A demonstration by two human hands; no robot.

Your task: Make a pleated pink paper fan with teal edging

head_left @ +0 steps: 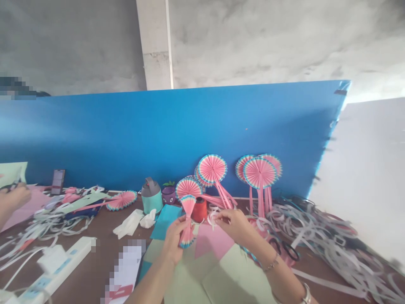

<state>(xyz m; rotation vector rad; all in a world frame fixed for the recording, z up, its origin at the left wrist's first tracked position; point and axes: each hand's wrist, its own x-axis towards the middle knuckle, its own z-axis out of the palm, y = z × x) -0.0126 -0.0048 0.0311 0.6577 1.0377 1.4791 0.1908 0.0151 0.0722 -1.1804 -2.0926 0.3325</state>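
Note:
My left hand is closed around the narrow middle of a pleated pink paper fan. The paper flares out above and below the fingers and has blue and cream edges. To its right, my right hand is closed in a pinch, with a curled white strip at the fingertips. A red thread spool stands just behind, between the hands. Beneath them lie pale green sheets and a pink sheet. Black-handled scissors lie beside my right forearm, which partly hides them.
Finished round pink fans lean against the blue partition. Tangled white strips cover the right side. At left are a power strip, a phone, crumpled tissue and a teal jug. Another person's hand holds scissors at far left.

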